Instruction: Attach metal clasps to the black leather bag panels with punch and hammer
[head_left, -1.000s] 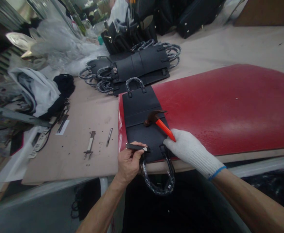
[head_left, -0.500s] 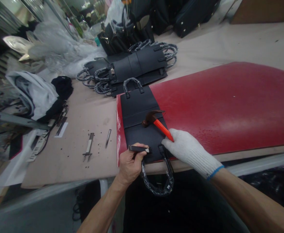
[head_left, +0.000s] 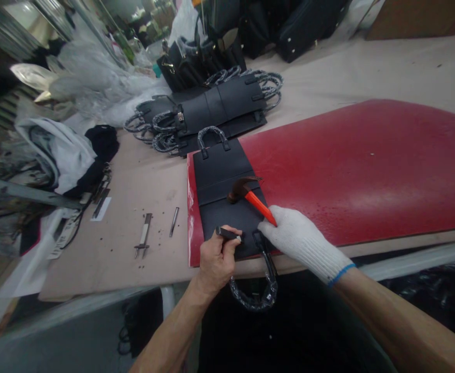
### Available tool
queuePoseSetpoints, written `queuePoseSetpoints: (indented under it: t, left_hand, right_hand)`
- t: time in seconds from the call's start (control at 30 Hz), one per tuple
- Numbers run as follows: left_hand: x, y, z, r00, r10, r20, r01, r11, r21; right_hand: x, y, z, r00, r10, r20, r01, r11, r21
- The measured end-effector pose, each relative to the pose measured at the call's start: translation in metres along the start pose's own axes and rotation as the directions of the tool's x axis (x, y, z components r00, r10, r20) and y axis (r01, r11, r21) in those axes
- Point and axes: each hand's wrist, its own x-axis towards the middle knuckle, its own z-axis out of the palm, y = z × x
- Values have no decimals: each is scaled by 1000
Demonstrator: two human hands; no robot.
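A black leather bag panel (head_left: pixel 229 186) lies flat on the left end of a red mat (head_left: pixel 351 171). Plastic-wrapped handles are attached at both its ends, and the near handle (head_left: pixel 255 300) hangs over the table edge. My bare left hand (head_left: pixel 217 259) is closed around a dark metal punch (head_left: pixel 227 234), held over the panel's near edge beside that handle; its working tip is hard to make out. My right hand (head_left: pixel 293 233), in a white knit glove, grips the orange handle of a claw hammer (head_left: pixel 246 190). The hammer head hovers over the middle of the panel.
Left of the mat lie a pronged metal tool (head_left: pixel 144 235) and a thin metal rod (head_left: pixel 174 221). Behind the panel are stacked black panels (head_left: pixel 219 106) with wrapped handles, and black bags (head_left: pixel 204 57). Clear plastic (head_left: pixel 87 77) and a grey-white cloth (head_left: pixel 58 150) heap at the left.
My left hand has shifted slightly right with the punch, which has turned to a different tilt. The hammer and my right hand have stayed nearly in place.
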Motion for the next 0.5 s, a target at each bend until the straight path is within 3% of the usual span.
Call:
queuePoseSetpoints:
  t: [0.17,0.37,0.5]
  left_hand:
    - [-1,-2,2,999,48,0,-48,999,10]
    - [2,0,1,999,-34,4,34,998,-43]
    - [1,-1,3,999,27,27,-26,999,-21]
  right_hand:
    - [-4,-1,-3,1000,-17,-10,18,999,43]
    - [-10,1,-8,997,-67,-38,72,988,135]
    - [-8,7,-3,994,-94,-55,104,974,201]
